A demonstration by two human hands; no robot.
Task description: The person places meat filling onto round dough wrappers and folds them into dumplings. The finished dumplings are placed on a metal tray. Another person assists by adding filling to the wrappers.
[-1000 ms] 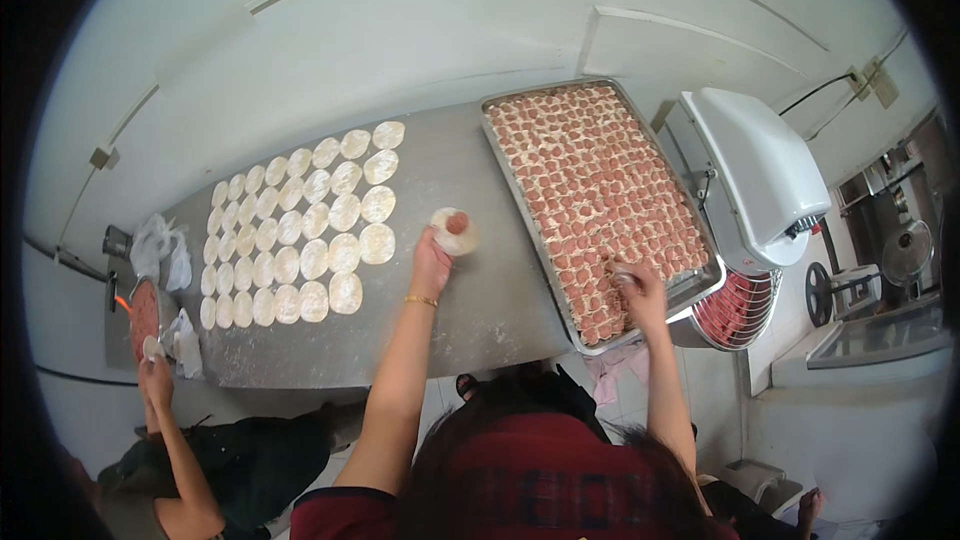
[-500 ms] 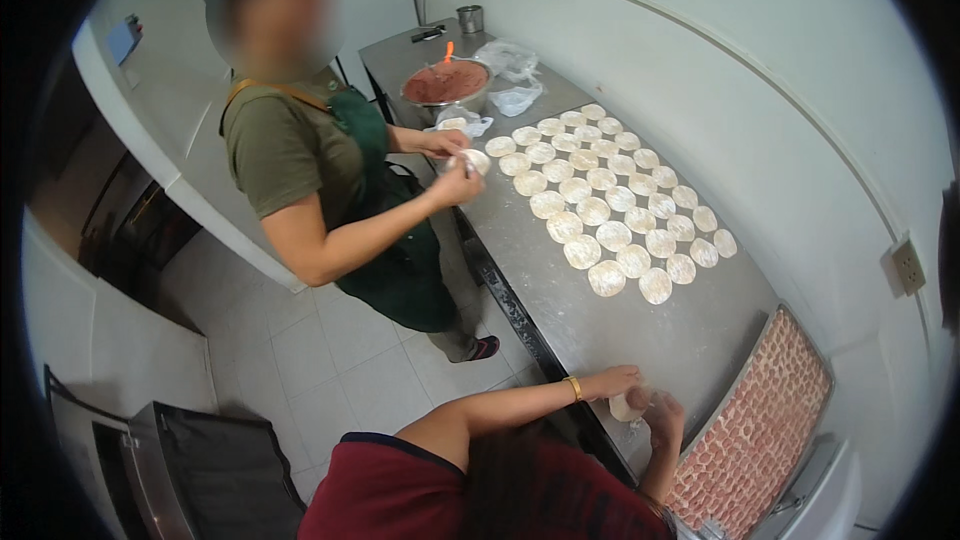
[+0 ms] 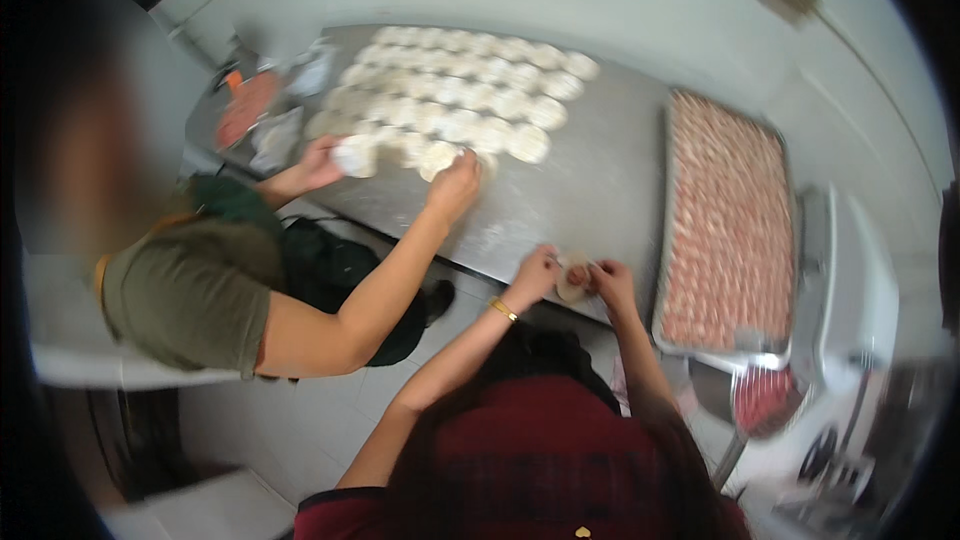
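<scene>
My left hand pinches the left edge of a round, pale dough wrapper at the table's near edge. My right hand grips its right edge with bent fingers. A small lump of pinkish-brown meat filling sits in the middle of the wrapper, which lies mostly open between my hands. Beyond it, several rows of floured round wrappers cover the far part of the steel table. Motion blurs much of the picture.
A large tray packed with rows of pinkish filled pieces is to my right, beside a white appliance. At left, a co-worker holds wrappers over the table. Behind are a bowl of meat filling and plastic bags.
The view has turned, bringing the tray and my right arm further into sight. The co-worker's hands have moved apart, one reaching to the wrapper rows. My hands still hold the filled wrapper.
</scene>
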